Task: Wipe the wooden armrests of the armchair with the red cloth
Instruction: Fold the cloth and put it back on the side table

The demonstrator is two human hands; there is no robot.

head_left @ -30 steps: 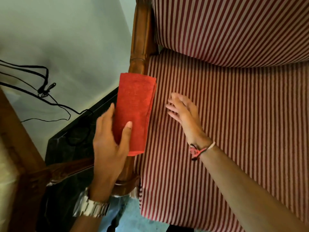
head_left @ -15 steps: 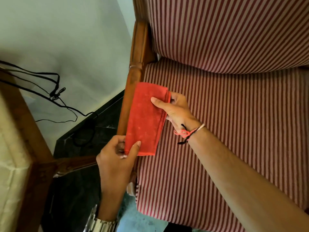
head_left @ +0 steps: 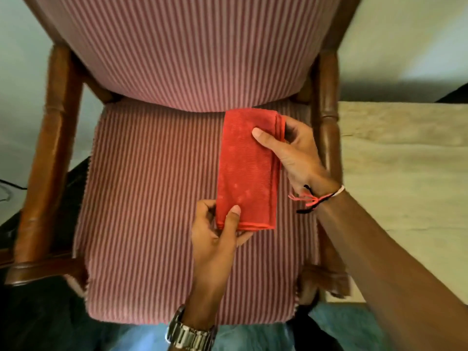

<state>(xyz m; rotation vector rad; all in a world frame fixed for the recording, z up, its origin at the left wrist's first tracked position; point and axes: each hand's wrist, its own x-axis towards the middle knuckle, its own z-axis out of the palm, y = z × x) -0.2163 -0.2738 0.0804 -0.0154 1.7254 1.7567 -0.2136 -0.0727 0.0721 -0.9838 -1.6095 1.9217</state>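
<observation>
both hands pinch the folded red cloth (head_left: 247, 168) over the seat (head_left: 152, 198): left hand (head_left: 217, 239) near end, right hand (head_left: 293, 153) far edge.

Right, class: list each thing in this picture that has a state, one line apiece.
red cloth: folded, held over the seat
left hand: gripping the cloth's near end
right hand: gripping its far edge
left armrest: bare, untouched
right armrest: bare, untouched

Head camera looks steeply down, close over the armchair (head_left: 157, 198).
</observation>
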